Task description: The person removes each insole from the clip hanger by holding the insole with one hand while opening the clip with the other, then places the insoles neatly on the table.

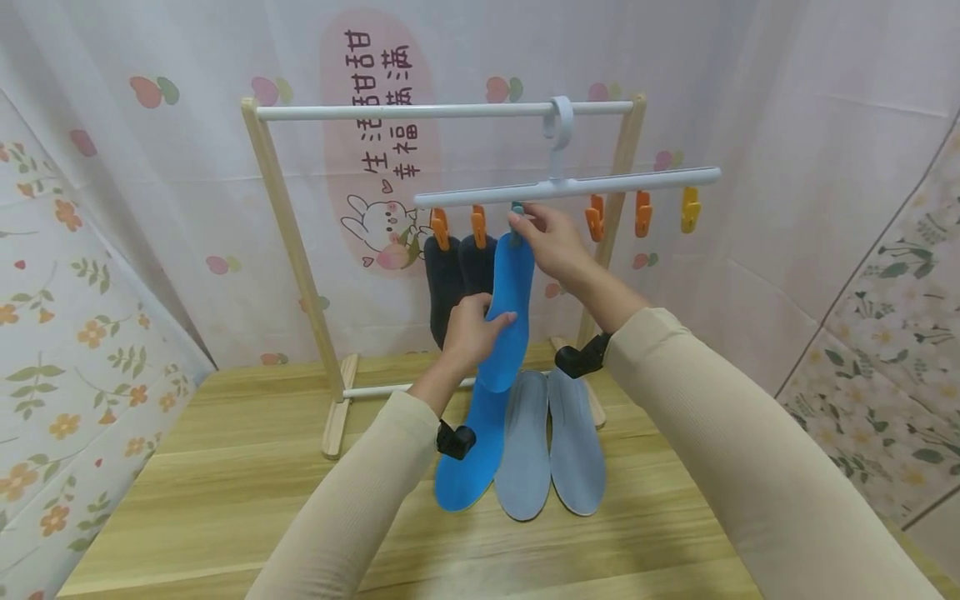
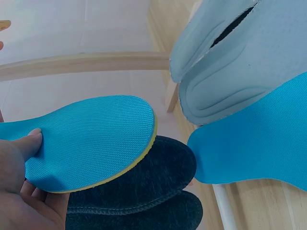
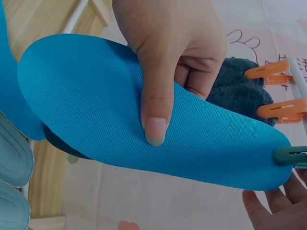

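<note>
My left hand (image 1: pixel 471 329) grips a blue insole (image 1: pixel 513 292) by its middle, thumb across the front face and fingers behind. The insole hangs upright, its yellow underside edge showing in the left wrist view. A teal clip (image 3: pixel 290 156) bites its upper end, below the white hanger bar (image 1: pixel 487 196). My right hand (image 1: pixel 553 242) pinches this clip near the bar, thumb in front. Beside it, two dark fuzzy insoles (image 1: pixel 444 279) hang from orange clips (image 1: pixel 440 228), partly hidden behind my left hand and the blue insole.
Another blue insole (image 1: pixel 468 467) and two grey insoles (image 1: pixel 523 467) lie on the wooden table (image 1: pixel 247 492). The hanger hooks on the white rod (image 1: pixel 420 111) of a wooden rack (image 1: pixel 288 242). Two orange clips (image 1: pixel 642 214) and a yellow clip (image 1: pixel 690 210) hang at the bar's right.
</note>
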A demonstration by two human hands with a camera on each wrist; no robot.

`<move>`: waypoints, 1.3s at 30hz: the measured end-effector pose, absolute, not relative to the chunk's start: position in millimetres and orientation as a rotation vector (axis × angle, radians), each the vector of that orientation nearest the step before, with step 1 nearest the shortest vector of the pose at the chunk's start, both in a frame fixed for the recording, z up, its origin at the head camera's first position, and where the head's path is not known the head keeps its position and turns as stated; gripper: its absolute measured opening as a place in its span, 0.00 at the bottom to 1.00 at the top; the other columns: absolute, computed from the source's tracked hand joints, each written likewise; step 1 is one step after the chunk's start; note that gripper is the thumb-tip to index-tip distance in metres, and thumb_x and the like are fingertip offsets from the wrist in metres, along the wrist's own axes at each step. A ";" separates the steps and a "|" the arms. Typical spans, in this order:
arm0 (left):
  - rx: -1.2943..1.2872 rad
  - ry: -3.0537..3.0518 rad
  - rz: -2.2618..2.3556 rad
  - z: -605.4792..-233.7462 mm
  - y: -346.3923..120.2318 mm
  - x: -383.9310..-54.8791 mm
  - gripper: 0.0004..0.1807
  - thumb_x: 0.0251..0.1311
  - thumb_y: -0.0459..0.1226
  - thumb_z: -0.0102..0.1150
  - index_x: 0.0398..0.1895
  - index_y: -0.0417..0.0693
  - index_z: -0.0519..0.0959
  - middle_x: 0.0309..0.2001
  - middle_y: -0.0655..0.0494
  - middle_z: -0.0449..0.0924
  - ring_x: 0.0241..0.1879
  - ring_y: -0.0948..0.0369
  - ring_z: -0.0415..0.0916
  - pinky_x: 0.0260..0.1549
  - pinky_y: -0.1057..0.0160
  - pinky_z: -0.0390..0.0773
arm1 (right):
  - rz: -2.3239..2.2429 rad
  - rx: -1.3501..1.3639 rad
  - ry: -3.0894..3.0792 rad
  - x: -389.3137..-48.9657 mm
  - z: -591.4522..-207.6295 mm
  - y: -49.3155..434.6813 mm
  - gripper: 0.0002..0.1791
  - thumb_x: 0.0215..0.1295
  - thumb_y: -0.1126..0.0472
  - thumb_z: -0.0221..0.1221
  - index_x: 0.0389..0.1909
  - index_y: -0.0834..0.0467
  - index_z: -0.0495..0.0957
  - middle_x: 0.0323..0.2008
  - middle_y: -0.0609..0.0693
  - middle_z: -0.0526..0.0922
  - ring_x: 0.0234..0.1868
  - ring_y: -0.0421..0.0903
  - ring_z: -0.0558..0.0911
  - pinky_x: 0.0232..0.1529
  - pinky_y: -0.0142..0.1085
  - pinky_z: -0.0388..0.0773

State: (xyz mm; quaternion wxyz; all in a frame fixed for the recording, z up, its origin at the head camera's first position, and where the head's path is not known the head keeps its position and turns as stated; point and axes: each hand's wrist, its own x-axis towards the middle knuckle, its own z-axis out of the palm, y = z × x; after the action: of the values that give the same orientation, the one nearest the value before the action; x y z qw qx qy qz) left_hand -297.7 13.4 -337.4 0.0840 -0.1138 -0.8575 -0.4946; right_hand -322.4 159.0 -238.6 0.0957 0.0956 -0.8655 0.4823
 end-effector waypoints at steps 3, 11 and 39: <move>-0.343 -2.559 -1.475 -337.6 13.6 -297.1 0.14 0.69 0.44 0.62 0.46 0.41 0.82 0.40 0.46 0.86 0.43 0.53 0.85 0.45 0.53 0.85 | 1.464 0.252 -2.554 -322.2 -239.2 157.8 0.34 0.74 0.36 0.50 0.77 0.41 0.61 0.74 0.49 0.70 0.76 0.60 0.66 0.55 0.75 0.71; -0.349 -2.562 -1.472 -339.2 12.3 -297.5 0.13 0.69 0.44 0.62 0.42 0.41 0.81 0.36 0.46 0.84 0.38 0.54 0.83 0.37 0.58 0.81 | 1.445 0.241 -2.504 -324.3 -239.3 157.0 0.31 0.73 0.39 0.53 0.73 0.45 0.69 0.71 0.48 0.74 0.75 0.57 0.68 0.64 0.71 0.68; -0.332 -2.553 -1.492 -344.2 10.4 -292.4 0.18 0.69 0.45 0.62 0.50 0.40 0.82 0.45 0.45 0.87 0.46 0.50 0.87 0.50 0.49 0.86 | 1.539 0.112 -2.361 -331.4 -239.8 152.2 0.25 0.73 0.41 0.54 0.61 0.52 0.82 0.55 0.50 0.87 0.64 0.47 0.81 0.71 0.52 0.71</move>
State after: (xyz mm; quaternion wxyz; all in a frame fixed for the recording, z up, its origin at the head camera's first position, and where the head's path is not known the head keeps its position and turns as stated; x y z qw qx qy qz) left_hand -292.4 10.4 -344.2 0.0830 -0.1112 -0.8550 -0.4998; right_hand -331.4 152.2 -239.8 0.1598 0.0393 -0.8263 0.5387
